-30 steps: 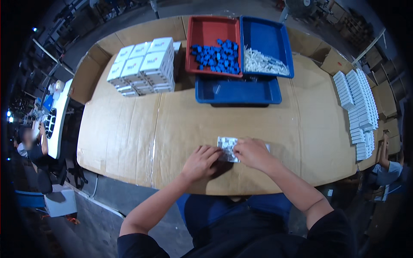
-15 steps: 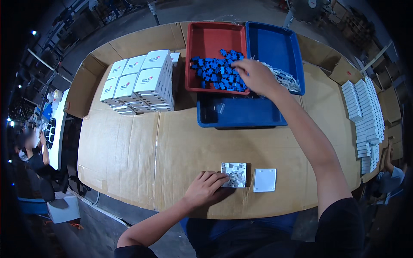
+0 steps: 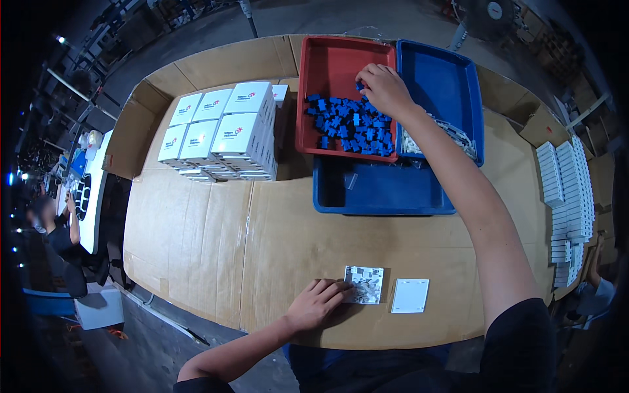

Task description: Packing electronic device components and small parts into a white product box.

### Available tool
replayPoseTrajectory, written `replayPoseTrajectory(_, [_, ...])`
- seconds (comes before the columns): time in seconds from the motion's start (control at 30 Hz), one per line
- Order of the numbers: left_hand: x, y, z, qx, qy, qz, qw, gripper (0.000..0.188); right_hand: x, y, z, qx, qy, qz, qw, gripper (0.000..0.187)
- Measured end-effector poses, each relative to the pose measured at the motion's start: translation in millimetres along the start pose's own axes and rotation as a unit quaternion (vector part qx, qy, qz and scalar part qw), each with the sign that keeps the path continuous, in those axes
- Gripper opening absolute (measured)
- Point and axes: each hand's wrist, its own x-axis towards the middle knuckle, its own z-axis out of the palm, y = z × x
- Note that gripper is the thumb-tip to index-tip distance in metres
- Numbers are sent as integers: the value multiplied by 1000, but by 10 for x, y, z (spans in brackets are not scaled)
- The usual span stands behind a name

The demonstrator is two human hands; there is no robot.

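A small, square white plastic box (image 3: 364, 285), uncovered and with grey-and-white parts inside, sits on the cardboard near the front edge. My left hand (image 3: 318, 304) grips its left side, with the fingertips over the rim. Beside the box on the right lies a flat white square cover (image 3: 410, 296). Above the red tray (image 3: 332, 55), my right hand (image 3: 388, 90) is closed in a pinch on a small blue plastic piece (image 3: 360, 86). Below that hand, a pile of similar blue pieces (image 3: 347, 124) covers the tray's near half.
A blue tray (image 3: 436, 62) with white strips (image 3: 445, 137) adjoins the red one; another blue tray (image 3: 380, 190) stands in front. Stacked white boxes (image 3: 242, 134) rise at left, more white stacks (image 3: 569, 196) at right. Cardboard walls (image 3: 229, 59) border the table. A person (image 3: 62, 229) sits far left.
My right hand has lifted slightly from the pile, and a blue piece now shows in its fingers. My left hand stays at the box. The whole view has shifted a little.
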Motion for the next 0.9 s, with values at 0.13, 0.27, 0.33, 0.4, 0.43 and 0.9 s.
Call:
replayPoseTrajectory(0.13, [56, -6, -21, 10, 4, 11, 1000, 56, -104, -32, -217, 64, 94, -43, 993, 18])
replayPoseTrajectory(0.27, [54, 68, -54, 12, 62, 12, 998, 53, -398, -589, -927, 76, 331, -183, 923, 29])
replayPoseTrajectory(0.33, [114, 103, 5, -18, 106, 14, 994, 49, -690, -777, -1221, 82, 366, -199, 905, 34])
replayPoseTrajectory(0.4, [62, 193, -19, -11, 112, 10, 994, 46, -993, -1029, -1469, 72, 393, -213, 892, 37])
replayPoseTrajectory(0.43, [47, 232, -26, -15, 117, -1, 993, 44, -1192, -1100, -1536, 103, 384, -180, 900, 36])
replayPoseTrajectory(0.9, [38, 138, 64, -110, 187, -68, 974, 86, -3660, -2282, -935, 777, 160, 438, 423, 28])
